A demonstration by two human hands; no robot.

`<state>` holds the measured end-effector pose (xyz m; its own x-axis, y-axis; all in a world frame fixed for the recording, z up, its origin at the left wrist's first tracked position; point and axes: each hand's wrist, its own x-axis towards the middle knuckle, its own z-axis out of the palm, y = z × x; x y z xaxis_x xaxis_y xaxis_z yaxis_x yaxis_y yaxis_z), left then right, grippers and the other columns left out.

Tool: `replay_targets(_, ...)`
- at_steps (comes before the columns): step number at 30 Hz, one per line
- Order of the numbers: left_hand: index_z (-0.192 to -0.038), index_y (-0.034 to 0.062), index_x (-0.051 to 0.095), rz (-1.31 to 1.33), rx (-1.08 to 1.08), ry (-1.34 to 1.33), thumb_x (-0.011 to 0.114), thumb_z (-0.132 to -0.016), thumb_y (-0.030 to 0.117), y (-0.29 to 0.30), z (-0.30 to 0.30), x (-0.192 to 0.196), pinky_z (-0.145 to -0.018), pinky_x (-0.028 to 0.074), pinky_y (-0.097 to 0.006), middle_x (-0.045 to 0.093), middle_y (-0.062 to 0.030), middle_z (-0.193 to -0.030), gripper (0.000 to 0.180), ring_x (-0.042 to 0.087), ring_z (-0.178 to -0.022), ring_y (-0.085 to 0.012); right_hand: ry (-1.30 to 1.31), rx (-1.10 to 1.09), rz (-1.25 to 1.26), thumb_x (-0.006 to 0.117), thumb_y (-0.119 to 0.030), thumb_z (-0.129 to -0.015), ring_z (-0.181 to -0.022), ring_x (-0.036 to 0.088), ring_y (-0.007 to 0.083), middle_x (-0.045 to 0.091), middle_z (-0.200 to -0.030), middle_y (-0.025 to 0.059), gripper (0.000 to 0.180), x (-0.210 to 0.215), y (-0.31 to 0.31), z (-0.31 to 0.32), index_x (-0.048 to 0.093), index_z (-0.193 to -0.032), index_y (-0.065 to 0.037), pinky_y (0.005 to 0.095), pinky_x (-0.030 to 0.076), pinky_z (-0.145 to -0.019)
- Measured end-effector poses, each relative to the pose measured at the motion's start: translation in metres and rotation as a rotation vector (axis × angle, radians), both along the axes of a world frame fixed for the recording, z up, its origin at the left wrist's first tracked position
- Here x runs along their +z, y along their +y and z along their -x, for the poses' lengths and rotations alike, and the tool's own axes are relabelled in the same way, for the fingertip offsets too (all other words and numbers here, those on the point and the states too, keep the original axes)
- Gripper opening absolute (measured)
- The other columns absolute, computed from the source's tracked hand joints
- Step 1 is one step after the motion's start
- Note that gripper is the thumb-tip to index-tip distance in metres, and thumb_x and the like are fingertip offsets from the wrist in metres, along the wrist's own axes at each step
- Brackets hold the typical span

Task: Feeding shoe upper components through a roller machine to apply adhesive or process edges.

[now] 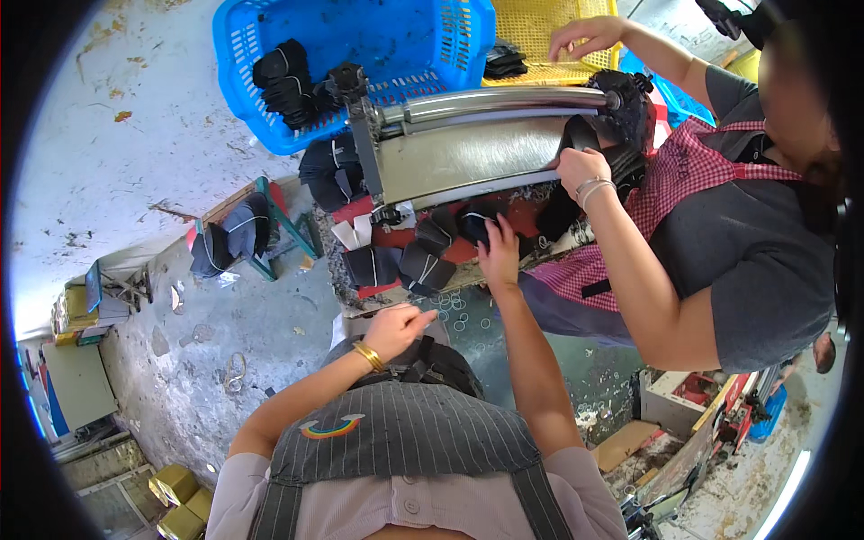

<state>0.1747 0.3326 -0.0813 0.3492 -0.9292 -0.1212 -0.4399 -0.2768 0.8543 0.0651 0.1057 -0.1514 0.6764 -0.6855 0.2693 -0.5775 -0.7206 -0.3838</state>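
Note:
My right hand (pixel 498 255) reaches forward onto the red work surface (pixel 389 238) and its fingers close on a black fabric piece (pixel 472 222). Around it lie several black bundles (pixel 423 263) tied with white bands. My left hand (pixel 393 330), with a gold bangle at the wrist, hovers nearer my body above a black bundle in my lap (pixel 438 362); its fingers are loosely curled and point right, and what they hold is unclear. Small rubber bands (pixel 460 314) lie scattered just beyond it.
A metal roller machine (pixel 468 148) spans the bench. A co-worker in a checked apron (pixel 670 184) stands to the right, one hand (pixel 583 168) at the machine, the other (pixel 583 36) on a yellow basket (pixel 545 31). A blue basket (pixel 360 45) holds black pieces. A green stool (pixel 286 225) carries bundles.

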Motion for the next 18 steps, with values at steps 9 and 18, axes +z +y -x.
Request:
replay_targets(9, -0.123, -0.0066, 0.033, 0.224, 0.401, 0.734, 0.079, -0.065, 0.038, -0.110, 0.052, -0.011, -0.086, 0.044, -0.031, 0.051, -0.0181, -0.111, 0.086, 0.052, -0.102, -0.0231, -0.399, -0.055, -0.068, 0.066, -0.001, -0.072, -0.084, 0.057, 0.0356, 0.060, -0.096, 0.0163, 0.029, 0.058, 0.065, 0.043, 0.055, -0.099, -0.001, 0.0400, 0.046, -0.073)
replay_targets(18, -0.127, 0.0000, 0.036, -0.260, -0.371, 1.164, 0.074, -0.071, 0.014, -0.049, 0.008, 0.072, -0.088, 0.042, -0.029, 0.053, -0.0072, -0.111, 0.069, 0.052, -0.102, -0.0147, -0.350, 0.085, -0.329, 0.064, -0.010, -0.074, -0.106, 0.050, 0.0252, 0.051, -0.118, 0.0148, 0.048, 0.221, 0.111, 0.079, 0.050, -0.119, -0.002, 0.0363, 0.037, -0.091)
